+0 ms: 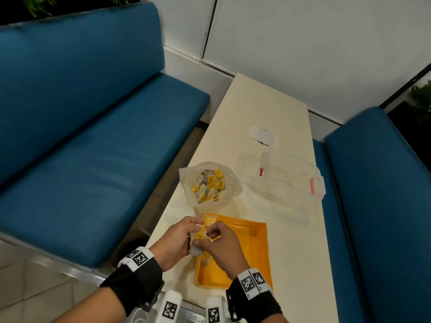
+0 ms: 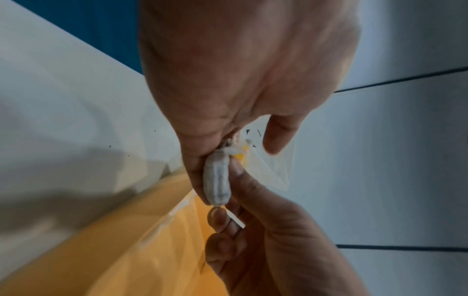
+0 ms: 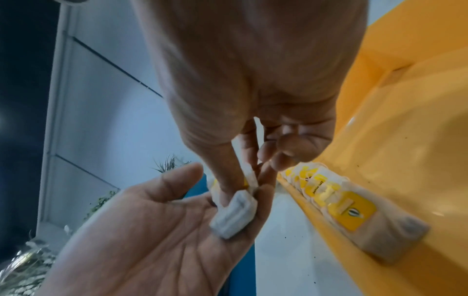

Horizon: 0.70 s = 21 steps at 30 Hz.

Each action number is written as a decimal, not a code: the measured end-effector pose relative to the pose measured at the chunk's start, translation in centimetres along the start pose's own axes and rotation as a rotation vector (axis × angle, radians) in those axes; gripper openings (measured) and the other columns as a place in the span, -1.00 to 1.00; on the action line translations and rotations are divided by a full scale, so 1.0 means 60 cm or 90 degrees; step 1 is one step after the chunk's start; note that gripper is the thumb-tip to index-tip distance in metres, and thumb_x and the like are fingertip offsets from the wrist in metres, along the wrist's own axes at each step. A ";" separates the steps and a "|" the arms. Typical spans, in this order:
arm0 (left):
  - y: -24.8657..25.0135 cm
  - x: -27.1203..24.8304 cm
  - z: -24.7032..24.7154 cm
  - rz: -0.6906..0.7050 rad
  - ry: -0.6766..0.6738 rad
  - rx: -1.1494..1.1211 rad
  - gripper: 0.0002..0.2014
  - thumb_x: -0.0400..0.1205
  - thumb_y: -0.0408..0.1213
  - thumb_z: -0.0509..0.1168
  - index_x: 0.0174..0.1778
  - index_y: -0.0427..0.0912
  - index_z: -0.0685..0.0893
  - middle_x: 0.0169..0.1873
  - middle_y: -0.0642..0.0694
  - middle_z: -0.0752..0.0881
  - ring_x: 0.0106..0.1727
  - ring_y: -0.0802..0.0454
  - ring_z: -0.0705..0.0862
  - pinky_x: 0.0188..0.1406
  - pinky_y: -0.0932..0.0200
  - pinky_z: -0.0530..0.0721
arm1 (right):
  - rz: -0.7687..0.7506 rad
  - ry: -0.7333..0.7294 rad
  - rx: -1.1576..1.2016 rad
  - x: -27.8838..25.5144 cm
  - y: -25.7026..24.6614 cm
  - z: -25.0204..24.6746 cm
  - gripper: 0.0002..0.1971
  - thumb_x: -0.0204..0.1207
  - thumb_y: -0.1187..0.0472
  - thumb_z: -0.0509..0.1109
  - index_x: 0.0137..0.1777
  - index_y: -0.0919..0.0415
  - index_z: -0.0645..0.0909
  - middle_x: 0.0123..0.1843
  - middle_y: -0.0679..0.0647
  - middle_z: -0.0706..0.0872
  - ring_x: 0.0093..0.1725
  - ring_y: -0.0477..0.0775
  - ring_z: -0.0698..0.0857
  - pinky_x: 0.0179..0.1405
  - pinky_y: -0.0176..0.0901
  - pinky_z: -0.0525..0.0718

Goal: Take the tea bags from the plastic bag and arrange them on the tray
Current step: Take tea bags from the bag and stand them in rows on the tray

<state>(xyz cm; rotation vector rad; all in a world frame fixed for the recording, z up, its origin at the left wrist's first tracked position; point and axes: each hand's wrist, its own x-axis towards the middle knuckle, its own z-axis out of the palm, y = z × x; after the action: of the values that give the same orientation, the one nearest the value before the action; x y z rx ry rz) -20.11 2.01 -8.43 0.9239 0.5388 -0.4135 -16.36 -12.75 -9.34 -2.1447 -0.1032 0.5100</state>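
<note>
Progress looks partial: a row of tea bags with yellow tags already lies along the left wall of the orange tray, seen at the right of the right wrist view, while most of the tray floor is bare. The plastic bag stands open just above the tray in the head view, and many tea bags remain inside it, so I judge that a good deal of the job is left.

Both hands meet over the tray's upper left corner, at lower centre of the head view. The left hand cradles a small bunch of tea bags against its fingers, thumb standing away from them in the right wrist view. The right hand closes narrowly, thumb and fingertips pinching one pale folded tea bag from that bunch. A transparent lidded container sits at right of the plastic bag, apart from it.
</note>
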 end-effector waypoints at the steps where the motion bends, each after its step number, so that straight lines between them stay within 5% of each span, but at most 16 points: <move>1: -0.001 -0.002 -0.003 0.007 0.002 0.019 -0.70 0.68 -0.52 0.21 0.31 -0.24 0.64 -0.13 -0.26 0.75 -0.31 -0.02 0.74 -0.39 0.13 0.69 | -0.002 0.002 0.015 -0.001 0.000 -0.002 -0.71 0.27 0.15 0.68 -0.10 0.09 0.64 -0.16 -0.08 0.65 -0.16 -0.15 0.60 -0.24 -0.36 0.54; 6: -0.009 -0.005 -0.021 0.058 0.009 0.103 -0.47 0.57 -0.78 0.20 0.35 -0.19 0.63 -0.15 -0.19 0.71 -0.27 0.00 0.75 -0.21 0.08 0.72 | -0.004 0.001 0.095 -0.005 -0.003 -0.007 -0.83 0.42 0.35 0.60 -0.20 0.17 0.64 -0.32 0.05 0.67 -0.38 -0.01 0.65 -0.45 -0.35 0.54; 10: -0.016 -0.007 -0.032 0.103 0.008 0.114 -0.50 0.61 -0.75 0.28 0.34 -0.13 0.63 -0.01 -0.30 0.76 -0.08 -0.12 0.76 -0.02 -0.02 0.77 | 0.011 0.001 0.134 -0.010 -0.005 -0.009 -0.86 0.47 0.36 0.56 -0.13 0.33 0.63 -0.33 0.09 0.69 -0.42 0.02 0.69 -0.53 -0.29 0.52; 15: -0.024 -0.008 -0.037 0.136 0.057 0.121 -0.56 0.61 -0.70 0.36 0.30 -0.15 0.67 -0.12 -0.22 0.73 -0.13 -0.04 0.76 -0.05 -0.03 0.82 | 0.036 -0.011 0.189 -0.015 -0.004 -0.010 -0.84 0.50 0.40 0.52 0.03 0.37 0.63 -0.31 0.12 0.70 -0.40 0.02 0.73 -0.51 -0.20 0.55; 19: -0.030 -0.006 -0.036 0.148 0.064 0.129 -0.57 0.58 -0.67 0.41 0.26 -0.12 0.70 -0.05 -0.29 0.73 -0.05 -0.14 0.76 0.15 -0.23 0.79 | 0.041 -0.030 0.210 -0.022 -0.003 -0.013 -0.91 0.48 0.34 0.55 -0.09 0.29 0.69 -0.30 0.09 0.72 -0.37 0.05 0.72 -0.49 -0.18 0.53; 21: -0.032 -0.004 -0.033 0.149 0.067 0.115 -0.61 0.59 -0.62 0.44 0.26 -0.14 0.70 -0.02 -0.31 0.76 -0.05 -0.15 0.80 0.11 -0.17 0.83 | 0.037 -0.028 0.217 -0.022 -0.005 -0.018 -0.92 0.48 0.33 0.56 -0.15 0.28 0.71 -0.28 0.09 0.74 -0.35 0.05 0.71 -0.47 -0.18 0.52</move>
<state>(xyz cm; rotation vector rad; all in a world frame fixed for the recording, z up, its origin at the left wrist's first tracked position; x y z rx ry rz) -21.85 2.68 -10.50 1.1733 0.4877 -0.2047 -17.13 -13.77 -8.13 -1.8083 0.0217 0.5652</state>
